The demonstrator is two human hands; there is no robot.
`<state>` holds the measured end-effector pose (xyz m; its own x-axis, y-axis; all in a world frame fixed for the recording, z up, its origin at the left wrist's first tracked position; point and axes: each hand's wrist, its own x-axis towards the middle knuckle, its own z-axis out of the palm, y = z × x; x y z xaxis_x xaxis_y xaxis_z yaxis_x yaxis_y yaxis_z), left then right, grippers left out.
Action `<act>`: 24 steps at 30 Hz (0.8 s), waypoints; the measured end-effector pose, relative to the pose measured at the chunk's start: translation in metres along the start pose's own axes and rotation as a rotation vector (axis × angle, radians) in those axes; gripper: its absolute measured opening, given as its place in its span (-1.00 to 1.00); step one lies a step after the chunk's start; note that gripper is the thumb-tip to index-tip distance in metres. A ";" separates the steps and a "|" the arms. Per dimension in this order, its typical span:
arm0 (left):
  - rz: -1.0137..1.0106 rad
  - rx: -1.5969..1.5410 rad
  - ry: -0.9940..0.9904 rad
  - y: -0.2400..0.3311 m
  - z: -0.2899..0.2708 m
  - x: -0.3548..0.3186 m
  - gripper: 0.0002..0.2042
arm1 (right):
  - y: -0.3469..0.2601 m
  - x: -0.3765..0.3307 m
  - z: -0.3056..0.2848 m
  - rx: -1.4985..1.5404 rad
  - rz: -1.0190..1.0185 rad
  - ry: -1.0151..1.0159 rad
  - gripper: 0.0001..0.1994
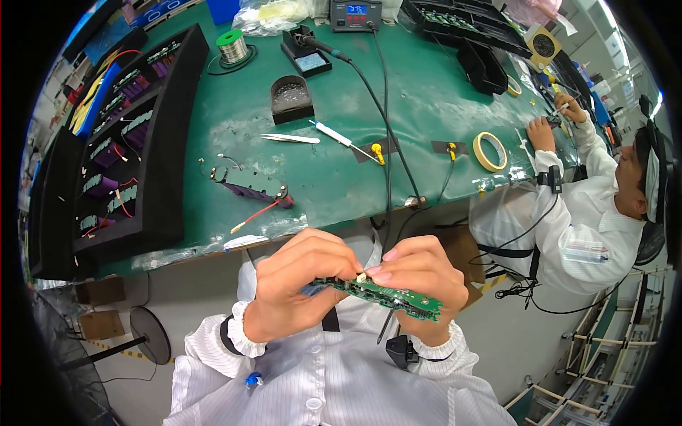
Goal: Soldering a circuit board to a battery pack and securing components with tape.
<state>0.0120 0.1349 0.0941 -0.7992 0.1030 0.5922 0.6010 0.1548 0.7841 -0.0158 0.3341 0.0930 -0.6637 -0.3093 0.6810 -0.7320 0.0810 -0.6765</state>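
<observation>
A long green circuit board (408,299) is held up in front of my chest, short of the table's near edge. My left hand (302,284) grips its left end between thumb and fingers. My right hand (426,273) holds it from the right, fingertips on the upper edge. Between my fingertips a small cream-white connector (361,277) shows on the board. On the table just beyond lies a purple battery pack (252,193) with a red wire (256,216) running off it. My fingers hide part of the board.
On the green table (220,121) lie tweezers (291,138), a white-handled tool (341,138), a tape roll (490,151) and a solder spool (231,47). A soldering iron (330,50) trails its cable. At left stands a black foam tray (167,142) of battery packs. A co-worker (590,227) sits at right.
</observation>
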 end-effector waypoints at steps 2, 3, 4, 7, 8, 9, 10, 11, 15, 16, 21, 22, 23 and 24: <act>0.001 0.016 -0.001 -0.001 0.000 0.000 -0.73 | 0.006 0.002 -0.001 0.034 0.017 -0.021 -0.70; -0.052 0.021 0.005 -0.003 0.000 0.001 -0.72 | 0.009 0.005 -0.002 0.068 0.029 -0.037 -0.68; -0.105 0.026 0.011 -0.005 0.001 0.001 -0.71 | 0.011 0.007 -0.002 0.055 0.028 -0.040 -0.68; -0.168 -0.007 0.050 -0.010 0.005 -0.001 -0.71 | 0.009 0.000 -0.003 0.320 0.314 0.054 -0.62; -0.165 -0.015 0.053 -0.013 0.005 0.001 -0.71 | 0.015 0.000 -0.005 0.312 0.314 0.051 -0.62; -0.170 -0.015 0.037 -0.015 0.005 0.002 -0.71 | 0.020 -0.002 -0.008 0.338 0.244 0.089 -0.64; -0.175 -0.016 0.020 -0.016 0.004 0.003 -0.72 | 0.022 -0.002 -0.010 0.364 0.174 0.126 -0.66; -0.171 -0.026 0.020 -0.016 0.004 -0.001 -0.72 | 0.021 0.001 -0.012 0.348 0.172 0.098 -0.69; -0.168 0.006 0.050 -0.020 0.003 0.005 -0.69 | 0.025 0.006 -0.010 0.383 0.231 0.105 -0.71; -0.163 0.022 0.052 -0.018 0.001 0.008 -0.69 | 0.023 0.009 -0.012 0.373 0.218 0.106 -0.71; -0.076 0.029 0.007 0.003 -0.014 0.026 -0.67 | -0.001 0.047 -0.032 0.366 0.239 -0.041 -0.71; -0.064 0.033 0.012 0.006 -0.017 0.027 -0.67 | -0.007 0.055 -0.037 0.352 0.280 -0.143 -0.70; -0.051 0.055 0.022 0.008 -0.022 0.029 -0.67 | -0.008 0.064 -0.041 0.254 0.213 -0.235 -0.70; -0.039 0.066 0.031 0.010 -0.023 0.030 -0.66 | -0.014 0.073 -0.047 0.242 0.206 -0.237 -0.70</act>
<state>-0.0061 0.1168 0.1239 -0.8207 0.0656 0.5675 0.5664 0.2230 0.7934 -0.0616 0.3546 0.1655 -0.7179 -0.5228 0.4597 -0.5110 -0.0528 -0.8580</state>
